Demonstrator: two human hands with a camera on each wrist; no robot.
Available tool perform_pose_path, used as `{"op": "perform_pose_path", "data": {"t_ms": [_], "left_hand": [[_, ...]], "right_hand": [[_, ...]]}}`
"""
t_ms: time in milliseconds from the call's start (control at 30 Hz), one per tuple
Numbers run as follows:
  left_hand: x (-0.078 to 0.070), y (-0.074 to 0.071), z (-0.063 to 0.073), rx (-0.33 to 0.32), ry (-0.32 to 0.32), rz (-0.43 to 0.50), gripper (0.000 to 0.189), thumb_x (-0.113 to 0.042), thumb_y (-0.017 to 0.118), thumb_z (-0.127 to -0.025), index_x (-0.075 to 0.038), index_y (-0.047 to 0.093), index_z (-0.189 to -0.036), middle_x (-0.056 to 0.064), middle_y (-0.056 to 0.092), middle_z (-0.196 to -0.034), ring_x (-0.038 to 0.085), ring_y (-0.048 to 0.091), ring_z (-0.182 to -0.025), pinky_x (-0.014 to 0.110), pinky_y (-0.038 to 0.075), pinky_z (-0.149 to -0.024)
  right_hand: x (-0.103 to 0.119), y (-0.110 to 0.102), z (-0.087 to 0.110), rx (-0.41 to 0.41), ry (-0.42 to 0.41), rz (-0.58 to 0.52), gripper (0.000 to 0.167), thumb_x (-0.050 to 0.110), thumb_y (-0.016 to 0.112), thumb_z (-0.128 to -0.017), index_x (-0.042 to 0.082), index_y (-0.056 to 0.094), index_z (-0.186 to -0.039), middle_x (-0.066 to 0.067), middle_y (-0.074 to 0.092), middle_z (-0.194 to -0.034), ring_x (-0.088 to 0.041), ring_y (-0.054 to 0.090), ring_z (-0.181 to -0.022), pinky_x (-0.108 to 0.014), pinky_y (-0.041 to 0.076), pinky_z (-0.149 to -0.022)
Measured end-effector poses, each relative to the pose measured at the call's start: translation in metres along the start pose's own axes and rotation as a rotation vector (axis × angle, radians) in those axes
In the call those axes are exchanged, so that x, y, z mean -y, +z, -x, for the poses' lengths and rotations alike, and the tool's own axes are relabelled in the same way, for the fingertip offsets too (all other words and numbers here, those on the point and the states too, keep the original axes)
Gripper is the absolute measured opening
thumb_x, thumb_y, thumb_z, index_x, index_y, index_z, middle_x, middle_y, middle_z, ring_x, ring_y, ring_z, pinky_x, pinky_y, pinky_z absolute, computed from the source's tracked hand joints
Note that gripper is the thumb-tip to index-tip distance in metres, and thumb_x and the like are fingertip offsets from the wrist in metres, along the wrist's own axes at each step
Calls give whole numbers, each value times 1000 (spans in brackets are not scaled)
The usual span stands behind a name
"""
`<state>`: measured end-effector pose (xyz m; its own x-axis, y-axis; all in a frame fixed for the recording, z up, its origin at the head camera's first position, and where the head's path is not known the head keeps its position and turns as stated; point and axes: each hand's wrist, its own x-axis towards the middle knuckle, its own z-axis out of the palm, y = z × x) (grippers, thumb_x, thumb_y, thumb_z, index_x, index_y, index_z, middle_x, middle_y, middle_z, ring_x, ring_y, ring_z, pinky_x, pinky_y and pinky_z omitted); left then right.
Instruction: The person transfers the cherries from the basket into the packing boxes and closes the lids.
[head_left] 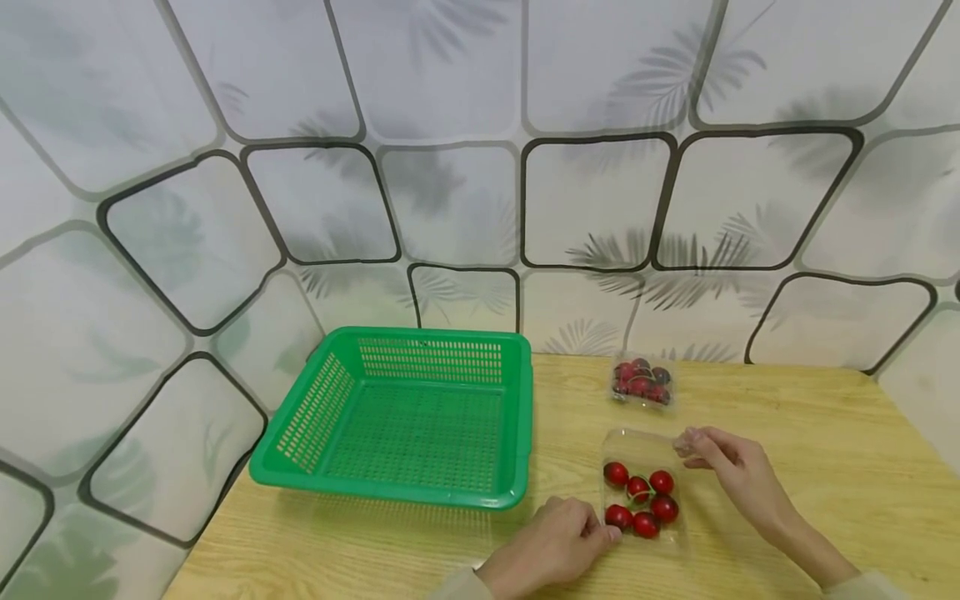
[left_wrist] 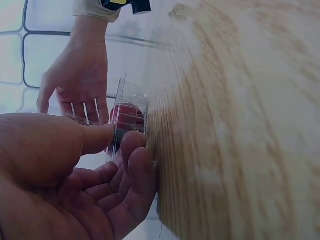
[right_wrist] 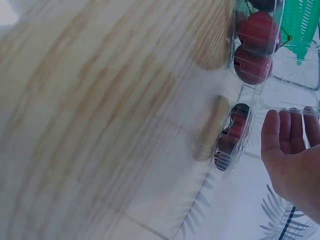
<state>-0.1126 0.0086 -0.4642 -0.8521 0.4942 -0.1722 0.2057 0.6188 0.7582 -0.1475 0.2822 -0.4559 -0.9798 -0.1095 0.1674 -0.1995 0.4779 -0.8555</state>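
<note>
A clear plastic clamshell box [head_left: 641, 542] with several round, dark red, cherry-like fruits [head_left: 663, 507] and thin green stems lies on the table. My left hand [head_left: 551, 546] pinches its near left edge; in the left wrist view the thumb [left_wrist: 95, 139] and index finger meet at the plastic. At the box's far right corner my right hand [head_left: 738, 475] holds the clear lid [head_left: 637, 442] between thumb and fingertips. The right wrist view has the right fingers [right_wrist: 285, 135] along the raised lid's edge, the thumb hidden there.
Left of the box stands a green plastic basket [head_left: 521, 417] with slotted walls. Behind the box is a second clear box of the same fruits [head_left: 640, 383]. The wooden table [head_left: 810, 467] meets a patterned wall covering [head_left: 592, 200] at the back.
</note>
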Motion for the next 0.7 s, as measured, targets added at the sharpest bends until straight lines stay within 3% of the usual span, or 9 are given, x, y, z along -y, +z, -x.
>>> {"op": "perform_pose_path", "data": {"t_ms": [200, 433, 700], "left_hand": [[0, 1, -3, -26, -18, -5, 43, -42, 64, -100, -17, 63, -65, -12, 51, -57, 2, 42, -49, 19, 36, -45], [0, 0, -4, -8, -37, -6, 44, -44, 63, -101, -18, 61, -66, -11, 50, -57, 3, 42, -49, 20, 35, -46], [0, -2, -2, 3, -24, 15, 42, -42, 63, -101, -18, 62, -67, -11, 52, -55, 4, 41, -46, 20, 35, -45]], "right_hand": [[-1, -2, 5, 16, -21, 97, 27, 15, 49, -109, 1, 70, -118, 18, 73, -102, 0, 69, -90, -19, 56, -78], [1, -4, 13, 48, -98, 143, 16, 12, 58, -104, 9, 70, -115, 4, 73, -105, 2, 67, -95, -19, 57, -77], [2, 0, 20, 67, -228, 204, 19, 6, 72, -94, 18, 71, -109, 8, 69, -103, 0, 66, -96, -24, 59, -78]]}}
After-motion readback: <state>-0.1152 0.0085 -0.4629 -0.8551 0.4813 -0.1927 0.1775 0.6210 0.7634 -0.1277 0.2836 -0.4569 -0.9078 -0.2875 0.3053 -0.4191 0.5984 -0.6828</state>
